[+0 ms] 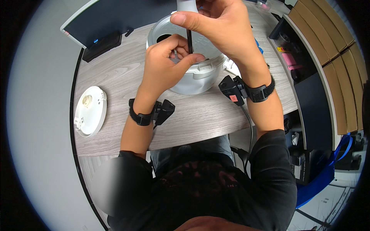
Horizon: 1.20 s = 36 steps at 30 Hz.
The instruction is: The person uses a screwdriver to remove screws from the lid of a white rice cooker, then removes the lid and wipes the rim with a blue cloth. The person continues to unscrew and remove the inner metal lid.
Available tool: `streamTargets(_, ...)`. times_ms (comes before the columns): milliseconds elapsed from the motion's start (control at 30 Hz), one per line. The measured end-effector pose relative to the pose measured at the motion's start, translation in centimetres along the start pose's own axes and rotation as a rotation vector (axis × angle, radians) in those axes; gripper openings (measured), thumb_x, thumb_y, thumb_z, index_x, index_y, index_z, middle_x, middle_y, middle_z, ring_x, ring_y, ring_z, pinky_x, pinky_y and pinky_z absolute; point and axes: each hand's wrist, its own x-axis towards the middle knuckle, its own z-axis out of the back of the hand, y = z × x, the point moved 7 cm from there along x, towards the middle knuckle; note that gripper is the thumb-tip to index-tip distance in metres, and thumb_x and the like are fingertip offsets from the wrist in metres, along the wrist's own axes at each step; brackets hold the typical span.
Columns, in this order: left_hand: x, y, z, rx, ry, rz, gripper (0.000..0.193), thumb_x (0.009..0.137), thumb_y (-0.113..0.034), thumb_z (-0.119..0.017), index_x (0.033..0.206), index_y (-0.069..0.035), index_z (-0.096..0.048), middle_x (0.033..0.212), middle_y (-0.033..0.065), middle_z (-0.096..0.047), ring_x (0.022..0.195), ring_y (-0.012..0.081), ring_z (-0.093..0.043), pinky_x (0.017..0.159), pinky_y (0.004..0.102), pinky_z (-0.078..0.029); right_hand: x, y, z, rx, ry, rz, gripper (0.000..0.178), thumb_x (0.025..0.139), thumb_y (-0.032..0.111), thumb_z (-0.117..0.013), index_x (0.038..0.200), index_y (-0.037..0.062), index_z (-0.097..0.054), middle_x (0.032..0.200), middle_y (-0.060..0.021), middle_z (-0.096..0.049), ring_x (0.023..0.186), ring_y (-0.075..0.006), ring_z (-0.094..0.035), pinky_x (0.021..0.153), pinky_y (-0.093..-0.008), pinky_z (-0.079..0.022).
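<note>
From the head view I see my right hand (219, 27) closed around a screwdriver (189, 38), my left hand (169, 61) pinching its shaft over the white appliance (192, 79) on the desk (115, 73). Its round cover (89, 111) already lies apart at left; I judge disassembly partly done, inner screws remaining.

Both hands over the white cooker body (192, 79): right hand (219, 27) grips a dark shaft (189, 38), maybe a screwdriver; left hand (165, 63) pinches its tip.
</note>
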Motion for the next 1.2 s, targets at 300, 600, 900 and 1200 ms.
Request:
streamTargets(300, 0.1, -1.0, 0.1, 0.066, 0.232, -0.206, 0.018, 0.077, -0.003, -0.081, 0.094, -0.003, -0.074, 0.092, 0.0079, -0.068, 0.084, 0.0262, -0.064, 0.075, 0.0375, -0.053, -0.5, -0.5, 1.2, 0.257, -0.058, 0.131, 0.05, 0.093, 0.004, -0.073, 0.138, -0.0022, -0.052, 0.11, -0.0057, -0.068, 0.097, -0.0106, -0.064, 0.087, -0.0269, -0.053)
streamTargets(600, 0.1, -1.0, 0.2, 0.039, 0.218, -0.154, 0.016, 0.075, 0.004, -0.076, 0.087, -0.003, -0.069, 0.089, 0.0086, -0.069, 0.086, 0.0278, -0.065, 0.076, 0.0379, -0.053, -0.5, 0.3, 0.9, -0.187, -0.076, 0.106, 0.049, 0.091, 0.007, -0.079, 0.133, -0.0033, -0.058, 0.114, -0.0057, -0.067, 0.1, -0.0105, -0.063, 0.09, -0.0272, -0.052)
streamTargets(900, 0.1, -1.1, -0.2, 0.057, 0.218, -0.175, 0.016, 0.075, 0.005, -0.07, 0.085, -0.003, -0.061, 0.088, 0.0079, -0.065, 0.087, 0.0285, -0.062, 0.078, 0.038, -0.051, -0.4, 0.3, 0.9, -0.173, -0.072, 0.19, 0.05, 0.091, 0.002, -0.075, 0.137, -0.0042, -0.056, 0.119, -0.0049, -0.065, 0.106, -0.0116, -0.061, 0.094, -0.0282, -0.051)
streamTargets(1200, -0.1, -0.4, -0.3, 0.04, 0.195, -0.116, 0.014, 0.076, 0.005, -0.07, 0.085, -0.003, -0.063, 0.09, 0.0083, -0.066, 0.089, 0.0287, -0.062, 0.079, 0.0381, -0.05, -0.5, 0.4, 1.0, 0.108, -0.09, 0.12, 0.051, 0.092, 0.007, -0.076, 0.137, -0.0041, -0.053, 0.115, -0.0051, -0.065, 0.103, -0.0101, -0.061, 0.092, -0.0277, -0.051)
